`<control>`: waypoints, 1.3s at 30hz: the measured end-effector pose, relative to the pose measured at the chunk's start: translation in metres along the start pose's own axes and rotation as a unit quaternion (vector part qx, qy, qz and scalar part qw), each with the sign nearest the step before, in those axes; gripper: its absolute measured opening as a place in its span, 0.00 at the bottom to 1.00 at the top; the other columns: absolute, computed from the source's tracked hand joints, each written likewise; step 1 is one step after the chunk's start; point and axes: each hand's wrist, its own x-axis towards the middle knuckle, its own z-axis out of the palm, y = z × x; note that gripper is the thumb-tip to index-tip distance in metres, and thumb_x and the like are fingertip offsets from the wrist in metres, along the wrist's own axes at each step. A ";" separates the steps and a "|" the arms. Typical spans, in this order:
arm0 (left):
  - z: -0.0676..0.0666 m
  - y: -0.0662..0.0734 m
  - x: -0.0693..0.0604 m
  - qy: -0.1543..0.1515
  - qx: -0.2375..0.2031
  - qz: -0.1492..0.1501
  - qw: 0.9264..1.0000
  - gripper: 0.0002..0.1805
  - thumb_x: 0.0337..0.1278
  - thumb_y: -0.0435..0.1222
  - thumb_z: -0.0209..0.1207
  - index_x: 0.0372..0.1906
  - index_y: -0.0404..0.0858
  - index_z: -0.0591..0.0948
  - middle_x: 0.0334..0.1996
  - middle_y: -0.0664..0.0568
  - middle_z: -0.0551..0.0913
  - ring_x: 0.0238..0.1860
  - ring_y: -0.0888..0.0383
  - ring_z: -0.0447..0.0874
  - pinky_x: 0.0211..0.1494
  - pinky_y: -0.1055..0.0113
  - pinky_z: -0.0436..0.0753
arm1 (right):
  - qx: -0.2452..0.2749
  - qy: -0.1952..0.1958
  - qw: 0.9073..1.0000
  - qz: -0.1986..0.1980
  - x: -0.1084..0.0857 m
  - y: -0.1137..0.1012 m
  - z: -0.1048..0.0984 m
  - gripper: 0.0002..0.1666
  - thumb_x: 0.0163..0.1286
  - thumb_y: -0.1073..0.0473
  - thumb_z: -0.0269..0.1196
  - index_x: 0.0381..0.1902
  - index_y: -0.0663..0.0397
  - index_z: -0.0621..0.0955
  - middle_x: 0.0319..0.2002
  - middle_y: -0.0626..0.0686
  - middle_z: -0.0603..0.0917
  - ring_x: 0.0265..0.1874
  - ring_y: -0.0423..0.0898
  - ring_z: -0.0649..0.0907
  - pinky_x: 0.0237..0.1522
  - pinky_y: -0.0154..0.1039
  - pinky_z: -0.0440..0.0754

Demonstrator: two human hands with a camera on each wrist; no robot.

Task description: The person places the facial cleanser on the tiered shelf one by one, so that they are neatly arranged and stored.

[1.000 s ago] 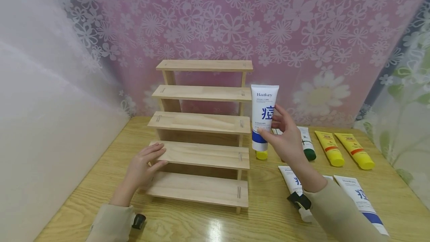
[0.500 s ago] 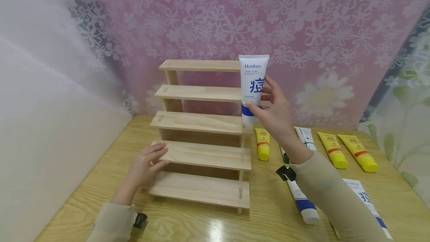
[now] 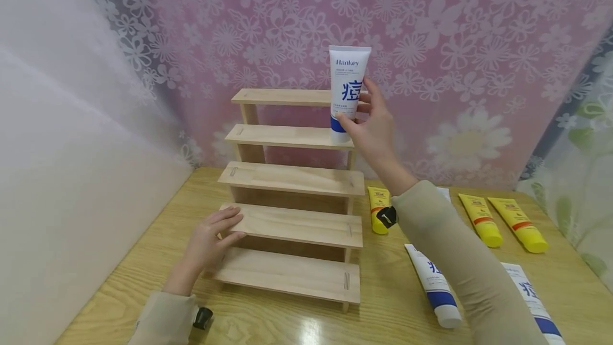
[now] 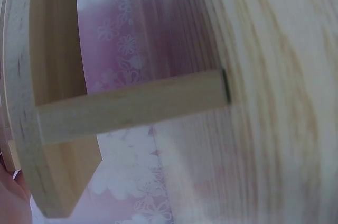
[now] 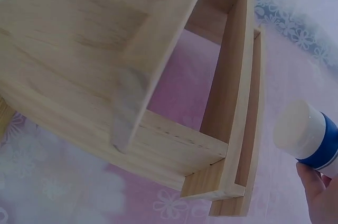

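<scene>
The right hand (image 3: 372,129) pinches a white-and-blue Hankey tube (image 3: 346,89), cap down, by the upper right of the five-tier wooden shelf (image 3: 287,177). The left hand (image 3: 209,241) rests, thumb spread from nearly straight fingers, on the second-lowest tier (image 3: 297,223).

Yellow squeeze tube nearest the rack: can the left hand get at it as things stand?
Probably not directly: the five-tier wooden rack stands between the left hand, touching the rack's left end, and the yellow squeeze tube.
</scene>
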 end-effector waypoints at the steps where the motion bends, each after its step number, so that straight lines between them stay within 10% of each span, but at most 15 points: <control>1: 0.000 0.000 0.000 0.000 0.001 0.000 1.000 0.23 0.31 0.35 0.70 0.41 0.32 0.82 0.46 0.44 0.79 0.49 0.48 0.75 0.53 0.59 0.73 | 0.000 0.003 1.000 -0.001 0.004 0.000 0.002 0.42 0.53 0.60 0.67 0.63 0.46 0.60 0.47 0.53 0.74 0.39 0.44 0.78 0.40 0.36 0.81; 16: 0.003 -0.004 -0.001 -0.008 -0.006 0.005 1.000 0.23 0.36 0.38 0.68 0.42 0.32 0.81 0.47 0.43 0.78 0.49 0.48 0.74 0.57 0.66 0.70 | 0.035 0.034 0.999 0.013 0.052 0.004 0.035 0.41 0.56 0.60 0.64 0.64 0.44 0.58 0.49 0.52 0.74 0.41 0.42 0.77 0.42 0.32 0.79; 25: 0.000 -0.004 -0.004 -0.005 0.007 0.001 1.000 0.22 0.39 0.42 0.66 0.42 0.32 0.81 0.48 0.44 0.78 0.50 0.49 0.74 0.58 0.68 0.68 | 0.036 0.037 0.997 -0.050 0.064 0.006 0.059 0.39 0.56 0.66 0.63 0.63 0.52 0.59 0.51 0.55 0.73 0.45 0.45 0.76 0.45 0.31 0.76; 39: 0.001 -0.001 -0.002 -0.003 0.012 0.001 1.000 0.23 0.34 0.39 0.68 0.42 0.33 0.81 0.48 0.45 0.78 0.50 0.48 0.74 0.55 0.62 0.71 | -0.003 0.023 0.999 -0.024 0.073 0.012 0.069 0.40 0.59 0.62 0.62 0.65 0.49 0.57 0.52 0.53 0.72 0.46 0.44 0.75 0.46 0.27 0.74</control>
